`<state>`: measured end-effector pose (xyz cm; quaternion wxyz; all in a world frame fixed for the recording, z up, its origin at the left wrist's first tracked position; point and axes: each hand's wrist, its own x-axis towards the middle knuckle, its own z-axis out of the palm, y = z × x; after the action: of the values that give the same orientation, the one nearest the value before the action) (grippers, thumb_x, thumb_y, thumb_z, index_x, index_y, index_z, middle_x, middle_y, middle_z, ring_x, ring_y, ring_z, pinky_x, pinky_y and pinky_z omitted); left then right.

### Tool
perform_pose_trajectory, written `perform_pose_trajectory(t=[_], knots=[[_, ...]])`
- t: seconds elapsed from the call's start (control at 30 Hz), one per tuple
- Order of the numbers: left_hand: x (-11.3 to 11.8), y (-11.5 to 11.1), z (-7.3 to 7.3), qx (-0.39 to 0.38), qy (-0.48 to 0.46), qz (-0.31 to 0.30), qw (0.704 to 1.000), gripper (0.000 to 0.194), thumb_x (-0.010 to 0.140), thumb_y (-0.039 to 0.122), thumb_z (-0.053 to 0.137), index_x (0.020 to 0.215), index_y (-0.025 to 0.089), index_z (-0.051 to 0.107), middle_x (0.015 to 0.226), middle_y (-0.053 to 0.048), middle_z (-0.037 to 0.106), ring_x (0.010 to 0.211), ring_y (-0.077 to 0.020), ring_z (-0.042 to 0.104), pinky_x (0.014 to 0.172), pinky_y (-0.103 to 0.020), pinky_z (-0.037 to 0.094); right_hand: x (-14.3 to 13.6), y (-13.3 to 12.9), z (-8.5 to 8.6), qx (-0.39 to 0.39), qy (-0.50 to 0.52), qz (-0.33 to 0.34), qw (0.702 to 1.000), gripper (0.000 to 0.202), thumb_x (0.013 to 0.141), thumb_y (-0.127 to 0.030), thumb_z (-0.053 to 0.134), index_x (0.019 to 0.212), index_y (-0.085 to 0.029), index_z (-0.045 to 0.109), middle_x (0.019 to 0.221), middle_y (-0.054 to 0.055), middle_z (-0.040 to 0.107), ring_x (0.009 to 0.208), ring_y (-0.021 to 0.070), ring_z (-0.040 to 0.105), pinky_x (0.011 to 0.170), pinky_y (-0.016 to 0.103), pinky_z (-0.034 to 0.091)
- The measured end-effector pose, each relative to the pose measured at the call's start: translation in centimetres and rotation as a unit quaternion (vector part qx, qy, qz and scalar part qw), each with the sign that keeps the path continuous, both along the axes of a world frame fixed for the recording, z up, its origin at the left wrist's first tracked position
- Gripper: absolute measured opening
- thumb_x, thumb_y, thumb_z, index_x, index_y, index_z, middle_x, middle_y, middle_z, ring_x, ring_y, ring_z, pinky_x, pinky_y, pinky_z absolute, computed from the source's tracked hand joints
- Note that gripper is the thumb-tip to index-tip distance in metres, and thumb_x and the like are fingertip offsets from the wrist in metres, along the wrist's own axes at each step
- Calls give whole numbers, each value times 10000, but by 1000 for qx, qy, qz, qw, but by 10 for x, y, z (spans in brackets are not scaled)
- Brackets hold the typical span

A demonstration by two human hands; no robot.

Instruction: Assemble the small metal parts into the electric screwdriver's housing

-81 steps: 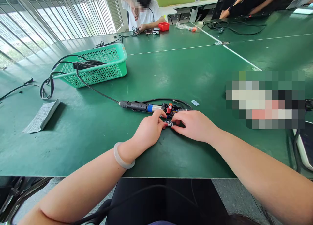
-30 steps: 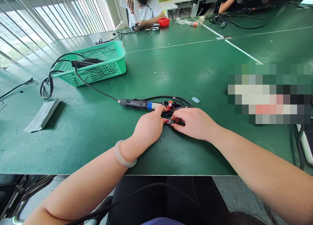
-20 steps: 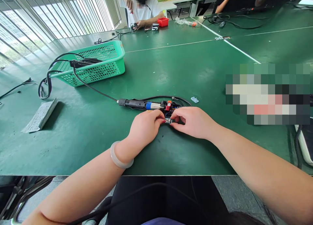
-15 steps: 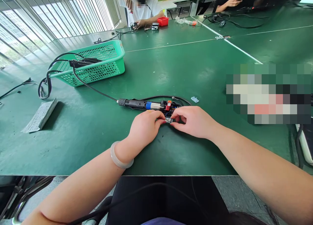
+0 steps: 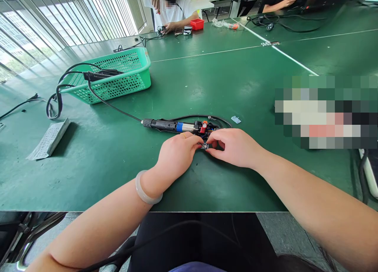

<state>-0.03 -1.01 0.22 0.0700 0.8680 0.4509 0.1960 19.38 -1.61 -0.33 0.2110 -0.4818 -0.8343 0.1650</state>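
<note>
A small circuit board (image 5: 204, 146) is pinched between my two hands, just in front of an opened device. My left hand (image 5: 179, 152) grips its left edge with thumb and forefinger, and my right hand (image 5: 234, 146) holds the right edge the same way. Right behind them lies a black electric screwdriver (image 5: 168, 126) with a blue band, a silver motor section and a red part among exposed wires at its right end. My fingers hide some of that wiring. A black cord leaves the tool's left end.
Left of the tool stands a green plastic basket (image 5: 118, 77) with black cables and an adapter. A folded paper block (image 5: 50, 140) lies at the left, a small label-like piece (image 5: 236, 119) right of the tool. Two people sit across the green table (image 5: 206, 79), near a red box (image 5: 197, 24).
My left hand has shifted slightly right, closer to my right hand. The small board between them has turned a little, and the tool lies where it was.
</note>
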Motion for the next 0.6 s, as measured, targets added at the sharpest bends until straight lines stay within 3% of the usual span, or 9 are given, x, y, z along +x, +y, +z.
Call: perform_pose_trajectory(t=[0.37,0.6], knots=[[0,-2,0,11,13,-1,1000,166,894,263,527,930,250,689,932,9,702,822,-169,643,681,-275,467,2,0,0,1,4,1,1000,76,780,-275,620,808,-205,631,725,-19,635,671,130,565,588,250,385],[-1,-2,-1,-2,-28,7,1000,212,841,325,615,1028,239,666,970,-9,702,826,-169,645,736,-291,481,2,1,1,-4,11,-3,1000,74,773,-275,626,795,-206,635,710,-19,630,647,126,559,573,247,375]])
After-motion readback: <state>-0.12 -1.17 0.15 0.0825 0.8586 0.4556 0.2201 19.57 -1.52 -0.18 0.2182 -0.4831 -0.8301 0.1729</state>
